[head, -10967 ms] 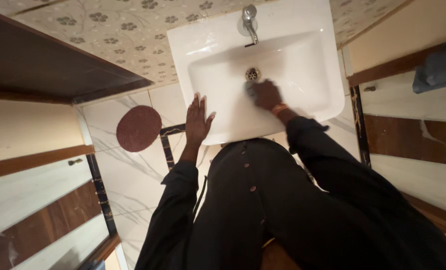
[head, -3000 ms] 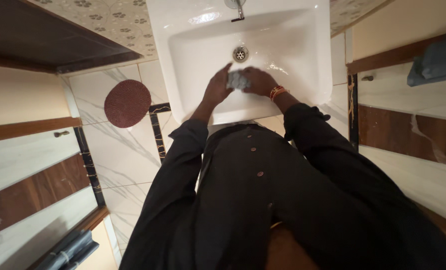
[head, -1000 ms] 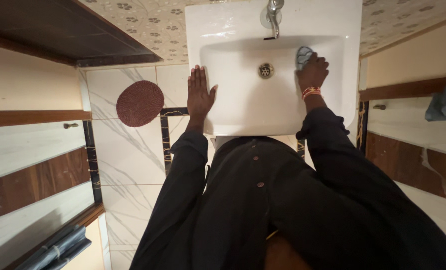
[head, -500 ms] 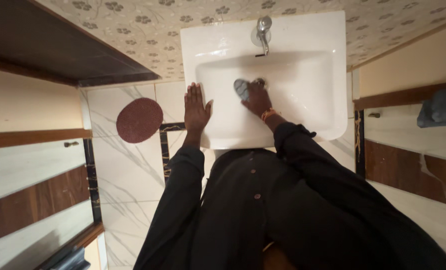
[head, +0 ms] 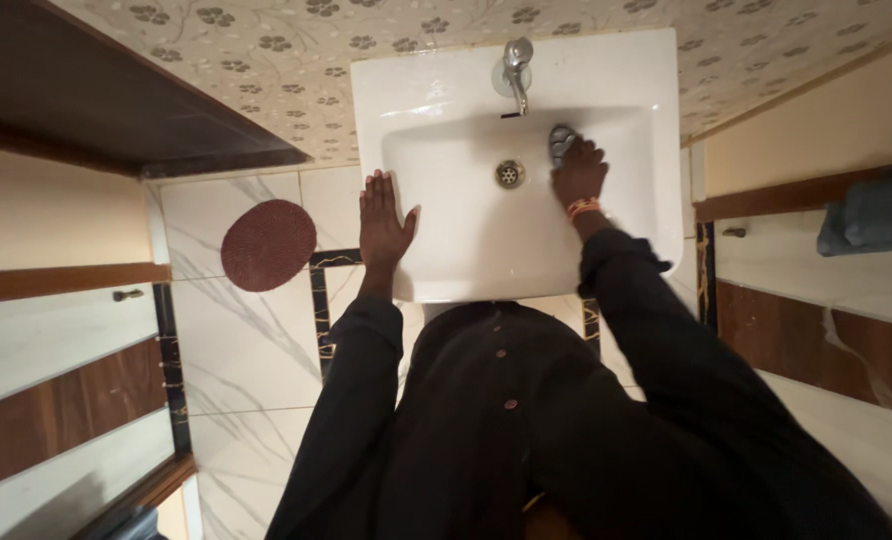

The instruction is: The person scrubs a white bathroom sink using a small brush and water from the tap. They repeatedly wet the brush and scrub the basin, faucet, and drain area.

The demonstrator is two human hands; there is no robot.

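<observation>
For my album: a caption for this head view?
Right hand presses a grey cloth inside the white sink; left hand rests on its rim.

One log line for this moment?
right hand: presses small grey cloth on white ceramic basin back wall | left hand: flat on rim

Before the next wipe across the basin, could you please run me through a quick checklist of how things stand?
1. Cloth gripped: ok. The right hand presses the grey cloth on the basin's back wall.
2. Support: ok. The left hand lies flat on the sink rim, fingers spread.
3. Tap off: ok, no water shows running.
4. Drain uncovered: ok, cloth lies to its right.
5. Basin free of dirt: cannot tell.
6. Floor by the round red mat dry: cannot tell.
</observation>
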